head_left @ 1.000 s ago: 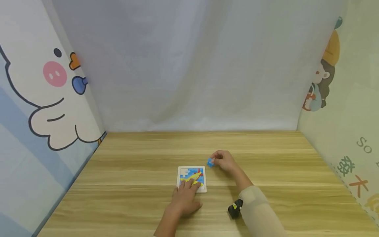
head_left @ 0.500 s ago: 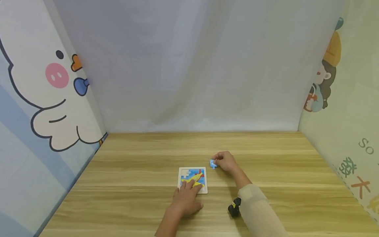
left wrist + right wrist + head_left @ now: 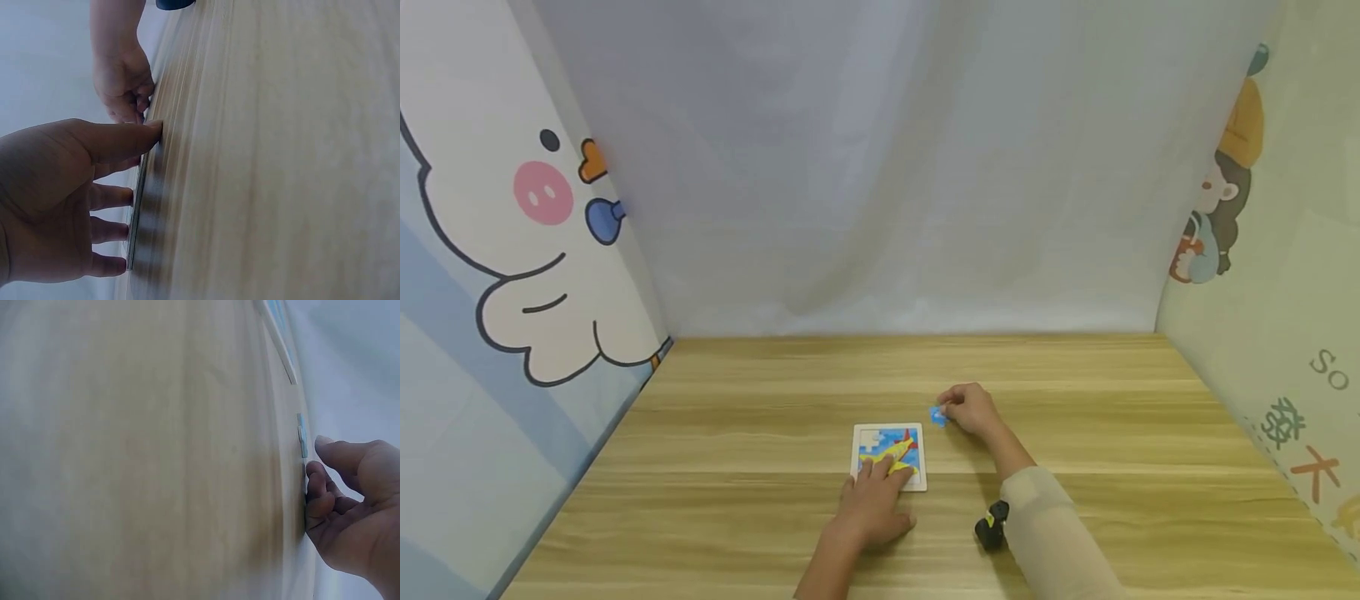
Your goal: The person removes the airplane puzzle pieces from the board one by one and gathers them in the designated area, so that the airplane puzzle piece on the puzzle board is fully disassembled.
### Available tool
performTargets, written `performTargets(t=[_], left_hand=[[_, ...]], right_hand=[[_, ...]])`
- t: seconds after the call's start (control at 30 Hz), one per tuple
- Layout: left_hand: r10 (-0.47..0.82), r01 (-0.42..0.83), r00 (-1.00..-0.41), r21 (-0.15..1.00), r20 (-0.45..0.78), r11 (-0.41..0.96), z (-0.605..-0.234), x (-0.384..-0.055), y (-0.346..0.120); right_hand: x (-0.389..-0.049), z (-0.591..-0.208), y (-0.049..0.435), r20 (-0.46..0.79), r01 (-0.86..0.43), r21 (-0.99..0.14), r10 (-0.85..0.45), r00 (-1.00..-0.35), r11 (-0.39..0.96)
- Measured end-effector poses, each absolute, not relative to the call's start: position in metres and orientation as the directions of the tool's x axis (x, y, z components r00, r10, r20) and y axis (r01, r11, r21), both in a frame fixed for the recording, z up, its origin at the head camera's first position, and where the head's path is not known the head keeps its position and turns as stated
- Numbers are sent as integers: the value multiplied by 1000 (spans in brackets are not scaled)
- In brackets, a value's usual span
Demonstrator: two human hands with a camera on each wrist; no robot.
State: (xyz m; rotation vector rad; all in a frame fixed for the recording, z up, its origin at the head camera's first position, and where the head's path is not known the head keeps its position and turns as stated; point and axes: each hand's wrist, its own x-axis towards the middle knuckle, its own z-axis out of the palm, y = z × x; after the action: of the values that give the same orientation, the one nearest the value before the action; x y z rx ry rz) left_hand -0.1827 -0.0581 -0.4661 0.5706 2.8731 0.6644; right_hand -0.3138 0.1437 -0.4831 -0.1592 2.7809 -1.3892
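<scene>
A square jigsaw puzzle [image 3: 895, 448] in a white frame lies on the wooden table, showing a yellow plane with red parts on blue. Its upper left corner is bare white. My left hand [image 3: 874, 504] rests on the puzzle's lower part with fingers spread, covering some of the picture. In the left wrist view the fingers [image 3: 109, 230] reach over the edge of the thin board. Right of the frame, my right hand [image 3: 973, 410] has its thumb and forefinger at a small blue puzzle piece [image 3: 937, 416]. In the right wrist view the piece [image 3: 302, 437] lies low at the tabletop.
The wood-grain table [image 3: 737, 433] stretches around the puzzle. A pale curtain [image 3: 887, 208] hangs at its back edge, with printed cloth walls [image 3: 535, 333] to either side. A small black device [image 3: 991, 529] sits by the right sleeve [image 3: 1060, 525].
The blue piece has turned under my right fingers and shifted slightly. My left hand keeps its place on the puzzle. The whole head view has moved a little.
</scene>
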Motion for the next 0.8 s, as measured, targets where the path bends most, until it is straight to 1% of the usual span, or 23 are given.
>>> performTargets(t=[0.23,0.47,0.8], left_hand=[[396,341,-917,448,-34,827,-470,-184,-58],[394,344,-919,446,-21,826,-470,-185,-58],[398,343,-917,442,-36,829,-468,-184,-58]], right_hand=[[-302,-480,147,52,-109,-820,-116,-992,562],[-292,-472,139,82,-158,-837,-164,-983,524],[-285,-468,118,123,-223,-821,-218,-968,526]])
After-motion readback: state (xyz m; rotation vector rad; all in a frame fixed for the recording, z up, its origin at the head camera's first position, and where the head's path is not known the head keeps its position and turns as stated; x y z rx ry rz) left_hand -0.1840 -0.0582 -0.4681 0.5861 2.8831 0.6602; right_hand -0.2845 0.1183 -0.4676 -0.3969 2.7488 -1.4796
